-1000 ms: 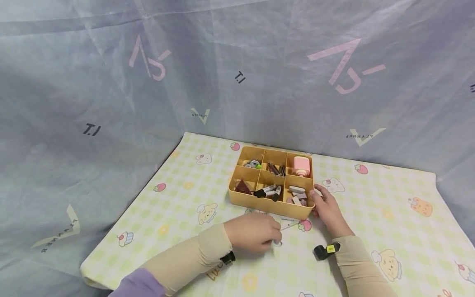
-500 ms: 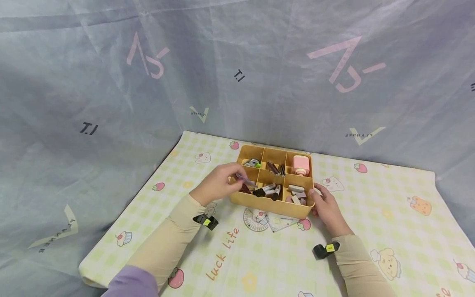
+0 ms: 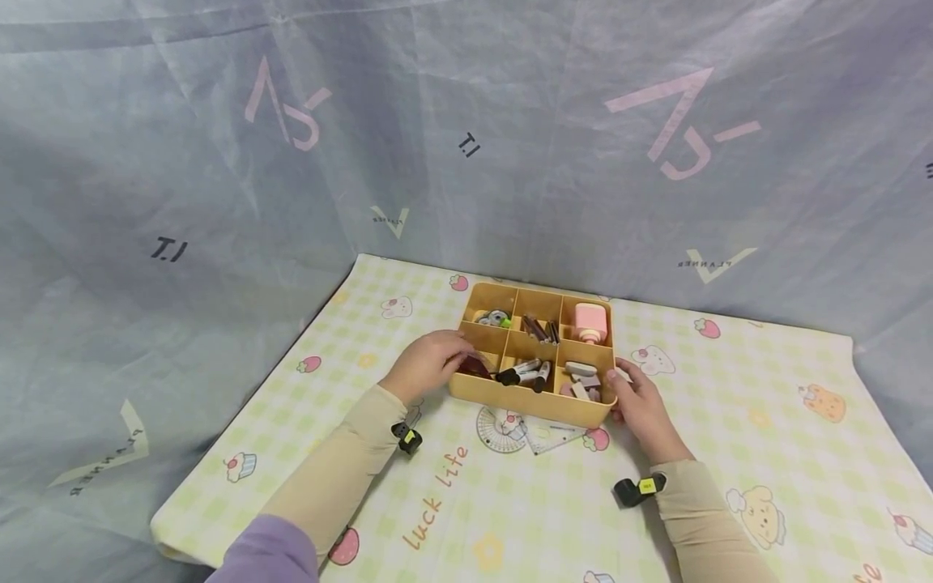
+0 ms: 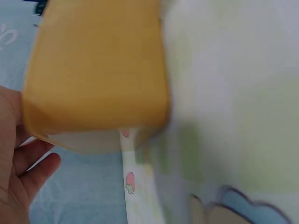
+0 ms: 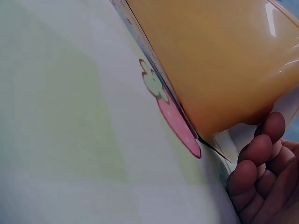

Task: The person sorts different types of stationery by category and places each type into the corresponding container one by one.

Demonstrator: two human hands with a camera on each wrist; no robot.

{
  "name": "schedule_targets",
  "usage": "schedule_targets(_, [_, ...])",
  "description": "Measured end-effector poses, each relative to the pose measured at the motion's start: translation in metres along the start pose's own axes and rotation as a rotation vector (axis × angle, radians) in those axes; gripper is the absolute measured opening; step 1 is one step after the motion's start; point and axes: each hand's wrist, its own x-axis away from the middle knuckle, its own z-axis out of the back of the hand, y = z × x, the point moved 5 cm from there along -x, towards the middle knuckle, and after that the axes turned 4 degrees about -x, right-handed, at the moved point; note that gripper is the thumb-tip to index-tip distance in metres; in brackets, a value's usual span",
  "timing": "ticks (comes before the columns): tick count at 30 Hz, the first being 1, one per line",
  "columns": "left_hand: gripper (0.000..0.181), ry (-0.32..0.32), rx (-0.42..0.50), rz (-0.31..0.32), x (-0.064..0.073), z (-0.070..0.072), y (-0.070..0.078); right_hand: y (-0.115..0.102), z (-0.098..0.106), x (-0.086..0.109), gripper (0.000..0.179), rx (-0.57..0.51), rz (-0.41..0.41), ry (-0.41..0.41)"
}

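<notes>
A yellow organizer box (image 3: 528, 397) with several compartments sits on the table. My right hand (image 3: 643, 409) grips its right side, thumb at the rim; in the right wrist view the curled fingers (image 5: 258, 148) lie against the box's outside. My left hand (image 3: 430, 362) is at the front left compartment, its fingertips over the left rim. A dark red piece (image 3: 475, 366) lies in that compartment, with a clear edge by the fingertips. Whether those fingers pinch anything is hidden; two loosely curled fingers (image 4: 35, 165) show in the left wrist view.
Black-capped markers (image 3: 528, 372), white and pinkish blocks (image 3: 581, 380), dark sticks (image 3: 541, 329), a pink bottle (image 3: 590, 321) and grey round items (image 3: 496, 317) fill other compartments. A clear protractor (image 3: 499, 431) and a clear set square (image 3: 551, 437) lie before the box. A grey curtain (image 3: 466, 202) hangs behind.
My left hand has picked up a thin purplish piece from the table and carried it up to the front left compartment, then shifted to its left rim. My right hand has stayed on the box.
</notes>
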Motion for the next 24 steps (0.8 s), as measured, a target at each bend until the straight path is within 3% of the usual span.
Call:
schedule_targets(3, [0.025, -0.04, -0.062, -0.016, 0.004, -0.002, -0.001, 0.0, -0.001, 0.0, 0.066, -0.001, 0.005, -0.003])
schedule_targets(5, [0.029, -0.033, -0.064, -0.013, 0.006, -0.002, -0.002, -0.001, -0.001, 0.0, 0.066, 0.0, 0.005, -0.002])
schedule_targets(7, [0.031, 0.02, -0.041, -0.015, 0.008, 0.0, -0.002, -0.001, -0.001, 0.0, 0.067, 0.004, 0.002, 0.0])
schedule_targets(9, [0.029, 0.108, -0.014, -0.057, 0.01, 0.003, 0.003, -0.001, 0.0, 0.0, 0.067, 0.005, 0.0, 0.002])
schedule_targets(13, [0.013, 0.262, -0.013, -0.307, 0.022, 0.009, 0.031, -0.001, -0.001, 0.0, 0.065, -0.006, 0.023, -0.001])
schedule_targets(15, [0.007, 0.264, -0.038, -0.45, 0.03, 0.009, 0.052, -0.001, -0.001, 0.0, 0.064, -0.011, 0.036, 0.001])
schedule_targets(17, [0.006, 0.192, -0.077, -0.558, 0.037, 0.005, 0.071, -0.001, -0.001, 0.0, 0.063, -0.013, 0.043, 0.004])
schedule_targets(19, [0.008, 0.055, -0.121, -0.597, 0.042, -0.005, 0.084, -0.001, 0.0, 0.0, 0.064, -0.01, 0.043, 0.008])
schedule_targets(21, [0.01, -0.113, -0.155, -0.572, 0.045, -0.018, 0.09, 0.0, 0.001, -0.001, 0.064, -0.008, 0.038, 0.013])
schedule_targets(24, [0.023, -0.319, -0.202, -0.452, 0.049, -0.033, 0.087, 0.0, 0.001, -0.001, 0.065, -0.004, 0.033, 0.01])
